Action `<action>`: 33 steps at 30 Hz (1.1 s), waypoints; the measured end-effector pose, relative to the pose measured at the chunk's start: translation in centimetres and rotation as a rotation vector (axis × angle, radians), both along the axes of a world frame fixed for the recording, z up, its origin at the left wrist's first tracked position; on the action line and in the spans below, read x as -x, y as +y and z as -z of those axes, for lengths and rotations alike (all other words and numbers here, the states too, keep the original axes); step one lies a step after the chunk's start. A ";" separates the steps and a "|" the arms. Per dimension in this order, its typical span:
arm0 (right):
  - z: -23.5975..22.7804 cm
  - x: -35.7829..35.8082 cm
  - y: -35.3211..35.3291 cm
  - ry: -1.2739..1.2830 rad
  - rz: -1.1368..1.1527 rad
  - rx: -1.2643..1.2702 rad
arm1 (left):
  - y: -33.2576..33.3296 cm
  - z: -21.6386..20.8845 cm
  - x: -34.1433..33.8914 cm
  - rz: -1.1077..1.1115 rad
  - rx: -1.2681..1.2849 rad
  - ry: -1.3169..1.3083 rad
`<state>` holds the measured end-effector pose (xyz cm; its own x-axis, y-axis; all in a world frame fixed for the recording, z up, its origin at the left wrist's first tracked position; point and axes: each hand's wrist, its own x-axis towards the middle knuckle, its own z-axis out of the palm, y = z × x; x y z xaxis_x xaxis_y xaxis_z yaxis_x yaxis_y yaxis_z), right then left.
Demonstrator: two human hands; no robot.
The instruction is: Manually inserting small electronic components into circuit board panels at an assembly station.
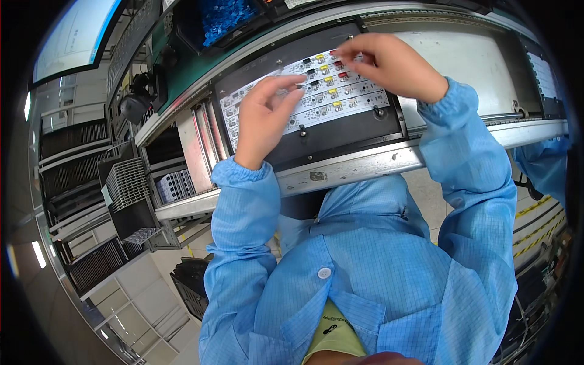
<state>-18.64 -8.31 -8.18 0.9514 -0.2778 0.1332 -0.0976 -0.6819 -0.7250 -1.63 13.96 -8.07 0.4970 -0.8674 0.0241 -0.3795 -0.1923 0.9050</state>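
Several white circuit boards (359,103) lie in parallel strips in a black tray fixture (340,137). Yellow components (333,93) stand in a slanting line across the strips. Black components (314,84) and red components (343,75) flank some of them. My left hand (266,112) hovers over the boards' left part, thumb and fingers drawn together beside the black components; a tiny dark spot shows at the tips. Over the top right of the strips, my right hand (386,64) has curled fingers by a red component (334,53). What either hand pinches is too small to make out.
Metal conveyor rails (353,163) run along the near and far sides of the fixture. Beyond the far rail stands a dark bin of blue parts (225,21). A monitor (76,36) is at far left, with grey slotted racks (129,182) below. Another blue sleeve (544,167) shows at right.
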 end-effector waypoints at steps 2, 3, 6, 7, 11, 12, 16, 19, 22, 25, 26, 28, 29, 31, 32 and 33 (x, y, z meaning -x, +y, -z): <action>1.5 0.1 -1.5 -0.083 -0.008 -0.242 | -1.1 -0.5 1.0 -0.024 -0.037 -0.026; 1.8 -0.1 -2.1 -0.169 -0.020 -0.482 | -1.6 -0.7 1.3 -0.052 -0.073 -0.053; 1.3 -0.1 -2.1 -0.147 0.060 -0.631 | -2.1 -1.3 2.0 -0.054 -0.181 -0.202; 0.8 -0.2 -1.7 -0.163 0.134 -0.723 | -2.0 -1.0 2.0 -0.052 -0.181 -0.201; -1.4 -0.4 -1.3 -0.079 0.145 -1.032 | -1.6 -0.1 2.0 -0.024 -0.089 -0.305; -1.7 -0.3 -1.2 -0.054 0.162 -1.001 | -1.7 -0.1 2.2 -0.013 -0.077 -0.326; -1.7 -0.4 -0.9 -0.004 0.167 -0.866 | -1.8 0.1 2.6 0.023 -0.083 -0.448; -1.7 -0.6 -0.8 -0.021 0.190 -0.879 | -1.8 0.3 2.6 0.030 -0.059 -0.510; 0.5 -0.5 -1.5 0.013 0.102 -0.570 | -1.9 0.6 2.6 0.036 -0.026 -0.493; 1.2 -0.6 -1.0 -0.014 0.117 -0.521 | -1.9 0.9 2.6 0.042 -0.018 -0.505; 1.2 -0.6 -1.0 -0.013 0.116 -0.522 | -2.0 0.9 2.6 0.039 -0.005 -0.509; 1.3 -0.6 -0.9 -0.003 0.124 -0.489 | -1.9 1.0 2.7 0.033 0.004 -0.513; 1.5 -0.6 -0.9 -0.002 0.122 -0.491 | -2.0 0.9 2.8 0.032 0.000 -0.516; 1.7 -0.6 -1.1 -0.021 0.120 -0.487 | -2.0 1.0 2.7 0.033 -0.002 -0.517; 1.7 -0.6 -1.1 -0.020 0.119 -0.487 | -2.0 1.0 2.7 0.035 -0.009 -0.529; 1.6 -0.6 -1.1 -0.044 0.115 -0.534 | -1.9 1.1 2.6 0.040 -0.016 -0.541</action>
